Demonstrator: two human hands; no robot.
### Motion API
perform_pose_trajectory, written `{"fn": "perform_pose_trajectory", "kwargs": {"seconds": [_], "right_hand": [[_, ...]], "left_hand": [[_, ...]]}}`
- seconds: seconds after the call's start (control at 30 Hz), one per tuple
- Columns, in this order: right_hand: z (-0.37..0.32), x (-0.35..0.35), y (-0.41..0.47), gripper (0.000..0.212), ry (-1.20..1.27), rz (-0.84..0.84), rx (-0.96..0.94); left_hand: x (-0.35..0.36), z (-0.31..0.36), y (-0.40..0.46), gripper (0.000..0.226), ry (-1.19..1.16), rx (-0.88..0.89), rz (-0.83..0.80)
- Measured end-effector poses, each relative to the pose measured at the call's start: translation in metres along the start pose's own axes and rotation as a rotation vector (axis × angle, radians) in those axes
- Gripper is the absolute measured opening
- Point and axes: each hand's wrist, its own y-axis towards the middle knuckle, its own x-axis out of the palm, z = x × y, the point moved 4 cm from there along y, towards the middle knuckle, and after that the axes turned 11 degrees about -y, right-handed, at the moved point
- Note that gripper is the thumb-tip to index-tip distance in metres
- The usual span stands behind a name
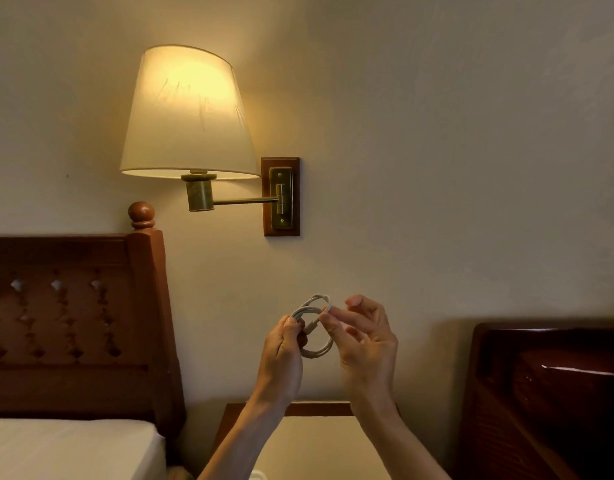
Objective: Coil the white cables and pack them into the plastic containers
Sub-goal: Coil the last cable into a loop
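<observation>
Currently both hands are raised in front of the wall, above the bedside table [333, 408]. White cable [312, 327] is wound into a small multi-loop coil, held in the air between the two hands. Left hand [281, 355] grips the coil's left side, fingers curled round the bundled strands near the top-left of the loop. Right hand [364, 344] pinches the coil's upper-right edge between thumb and forefinger; its other fingers are spread loosely, off the cable. Bottom of the loop hangs free in the gap between the palms. Whether a connector end sits inside the coil is too small to tell. Lit wall lamp [187, 112] up left, carved wooden headboard [73, 323] and white mattress [69, 448] at left, dark glossy wooden furniture [548, 393] at right.
</observation>
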Motion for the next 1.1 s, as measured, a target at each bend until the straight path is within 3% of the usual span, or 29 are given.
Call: {"fn": "perform_pose_trajectory", "kwargs": {"seconds": [0.13,0.37,0.47,0.6,0.7,0.93,1.1], "right_hand": [[-0.012,-0.009,0.001,0.015,-0.339,0.007,-0.365],[-0.01,-0.011,-0.003,0.013,-0.542,0.075,-0.564],[-0.008,-0.009,0.002,0.012,-0.514,0.059,-0.621],[-0.001,-0.004,0.005,0.01,-0.219,-0.111,-0.452],[0.0,-0.004,0.002,0.015,-0.128,-0.237,-0.33],[0.001,-0.013,0.001,0.035,0.357,-0.63,0.195],[-0.001,-0.016,0.005,0.037,0.213,-0.739,0.199]], "left_hand": [[-0.005,0.005,0.002,0.03,-0.032,0.025,0.018],[-0.002,0.009,0.004,0.031,-0.041,0.025,-0.027],[0.003,0.013,-0.001,0.032,-0.08,0.012,-0.089],[0.004,0.02,-0.005,0.037,-0.09,0.029,-0.095],[-0.001,0.023,-0.001,0.035,-0.065,0.04,-0.086],[-0.01,0.029,0.005,0.035,-0.029,0.034,-0.081],[-0.006,0.023,-0.001,0.029,-0.034,-0.031,-0.129]]}}
